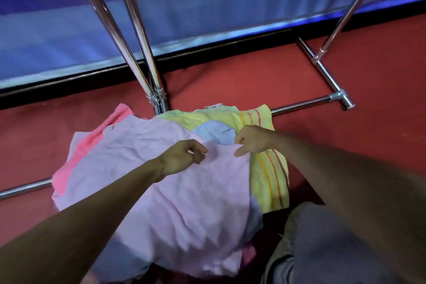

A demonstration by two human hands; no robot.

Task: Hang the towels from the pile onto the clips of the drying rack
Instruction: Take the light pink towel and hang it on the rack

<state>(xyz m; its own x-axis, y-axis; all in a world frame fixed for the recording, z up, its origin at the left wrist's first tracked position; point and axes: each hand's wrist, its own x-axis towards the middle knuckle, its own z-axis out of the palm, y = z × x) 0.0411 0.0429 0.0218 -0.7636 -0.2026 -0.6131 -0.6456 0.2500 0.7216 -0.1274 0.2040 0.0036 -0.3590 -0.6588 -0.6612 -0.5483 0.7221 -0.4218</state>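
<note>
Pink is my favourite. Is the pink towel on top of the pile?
No, the lilac towel lies on top; the pink towel peeks out from under its left side.

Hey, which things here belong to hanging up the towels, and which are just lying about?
Part of the job: lilac towel, pinched by left hand and right hand; pink towel; yellow striped towel; blue towel; drying rack. No clips in view.
Just there: red floor; blue wall panel; grey trouser leg.
</note>
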